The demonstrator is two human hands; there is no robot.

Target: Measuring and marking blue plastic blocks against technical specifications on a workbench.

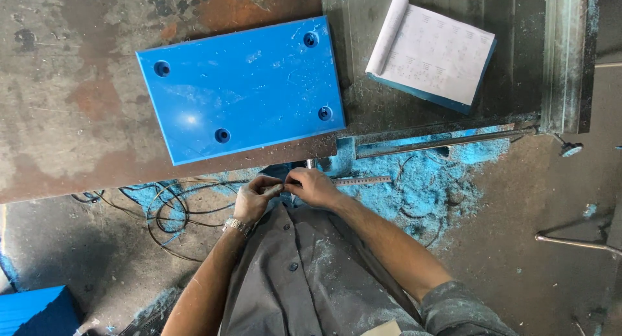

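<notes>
Blue plastic plate (241, 89), rectangular, lies flat on the rusty steel bench (71, 116), slightly rotated, with four countersunk holes, one near each corner. Surface scratched and dusted with fine swarf.

Both hands are held close to the body, just below the near edge of the bench. Left hand (254, 199): fingers curled inward, fingertips meeting those of the right hand; a metal wristwatch (238, 226) sits on the wrist. Right hand (315, 187): grip closed on the near end of a thin steel ruler (363, 180), which extends horizontally to the right from the hand. The left grip pinches at the same spot, though whether it holds the ruler itself or some small item between the fingers cannot be told.

The ruler lies well below the blue plate, apart from it, over the floor.

Surroundings: an open booklet (433, 51) of printed sheets with a blue cover rests on the bench at upper right, well apart from the plate. A heap of blue shavings (431, 180) covers the floor under the bench edge. Black cables (168, 213) loop on the floor to the left of the hands. Another blue block (35, 310) shows at the lower left corner. Grey shirt (311, 278), dusty.
</notes>
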